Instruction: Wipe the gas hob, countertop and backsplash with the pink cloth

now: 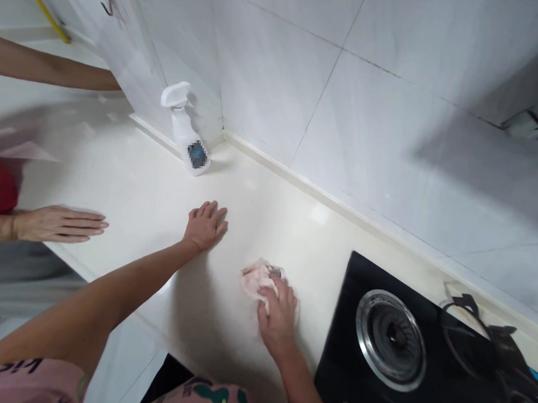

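My left hand (pixel 205 225) rests on the pale countertop (pixel 152 195) with its fingers spread and nothing in them. To its right, my right hand (pixel 278 313) presses a crumpled, light pink cloth (pixel 256 279) against the counter, fingers curled over it. Part of the cloth is hidden under that palm. Beyond my left hand, a white spray bottle (pixel 185 131) stands upright near the wall corner, its label blurred out.
A black gas stove (pixel 347 344) with a round metal burner (pixel 390 340) sits to the right. Tiled wall (pixel 275 75) lines the back. At left, another person's hand (pixel 63 224) lies flat on the counter; their other arm (pixel 55 67) reaches behind a wall edge.
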Demonstrator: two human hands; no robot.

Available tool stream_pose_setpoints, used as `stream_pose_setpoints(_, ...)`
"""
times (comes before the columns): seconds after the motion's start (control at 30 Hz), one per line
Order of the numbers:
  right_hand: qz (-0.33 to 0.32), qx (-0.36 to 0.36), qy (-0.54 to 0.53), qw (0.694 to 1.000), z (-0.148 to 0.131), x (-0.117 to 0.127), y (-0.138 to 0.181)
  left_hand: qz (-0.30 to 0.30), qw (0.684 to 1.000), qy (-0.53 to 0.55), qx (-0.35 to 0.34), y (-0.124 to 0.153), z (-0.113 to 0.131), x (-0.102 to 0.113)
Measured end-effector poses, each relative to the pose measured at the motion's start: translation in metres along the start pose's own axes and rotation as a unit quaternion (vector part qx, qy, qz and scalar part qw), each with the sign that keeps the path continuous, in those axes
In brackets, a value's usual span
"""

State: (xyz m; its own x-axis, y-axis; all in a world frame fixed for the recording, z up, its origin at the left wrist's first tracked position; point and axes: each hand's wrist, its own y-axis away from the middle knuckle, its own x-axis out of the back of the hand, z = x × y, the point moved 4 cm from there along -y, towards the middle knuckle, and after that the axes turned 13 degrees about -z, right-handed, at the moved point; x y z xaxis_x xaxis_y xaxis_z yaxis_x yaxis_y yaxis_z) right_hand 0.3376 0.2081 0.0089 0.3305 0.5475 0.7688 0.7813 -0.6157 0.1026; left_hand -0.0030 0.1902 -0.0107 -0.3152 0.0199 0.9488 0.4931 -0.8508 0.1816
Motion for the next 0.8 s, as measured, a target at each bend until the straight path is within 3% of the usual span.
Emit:
stream_pose_setpoints(0.07, 0.008, -0.012, -0.164, 0.986, 0.010, 0.018, -0.006, 0.004, 1.000, -0.001, 0.001, 0.000, -0.001, -0.001)
stream_pose_setpoints(0.13, -0.033, -0.047, -0.319, 0.946, 0.026, 0.037, -0.015, 0.004, 1.000, -0.001, 0.000, 0.000, -0.001, -0.001)
stream_pose_setpoints(0.2, -0.061, -0.076, -0.397, 0.913, 0.050, 0.061, -0.025, 0.003, 1.000, 0.001, -0.002, 0.000, -0.001, -0.001)
stream_pose_setpoints(0.27, 0.011, -0.120, -0.359, 0.925, 0.087, 0.092, -0.028, 0.003, 1.000, 0.004, -0.002, 0.000, -0.001, -0.001)
stream_pose_setpoints(0.33, 0.140, -0.189, -0.258, 0.937, 0.127, 0.123, -0.020, 0.002, 1.000, 0.005, 0.002, 0.000, 0.000, 0.000)
stream_pose_setpoints(0.43, 0.278, -0.262, -0.153, 0.911, 0.163, 0.146, 0.006, 0.000, 1.000, 0.008, -0.002, 0.001, 0.000, -0.001)
stream_pose_setpoints(0.53, 0.306, -0.207, -0.075, 0.926, 0.150, 0.136, 0.020, 0.002, 1.000, 0.013, -0.004, 0.001, 0.000, -0.002)
stream_pose_setpoints(0.67, 0.129, -0.091, 0.083, 0.984, 0.098, 0.082, -0.007, -0.006, 1.000, 0.014, 0.004, 0.001, -0.001, -0.003)
stream_pose_setpoints(0.73, 0.064, -0.103, 0.164, 0.979, 0.086, 0.060, -0.028, -0.007, 1.000, 0.011, 0.005, 0.001, -0.002, -0.003)
stream_pose_setpoints(0.8, 0.049, -0.128, 0.215, 0.967, 0.088, 0.052, -0.050, -0.005, 1.000, 0.008, 0.006, 0.001, -0.002, -0.002)
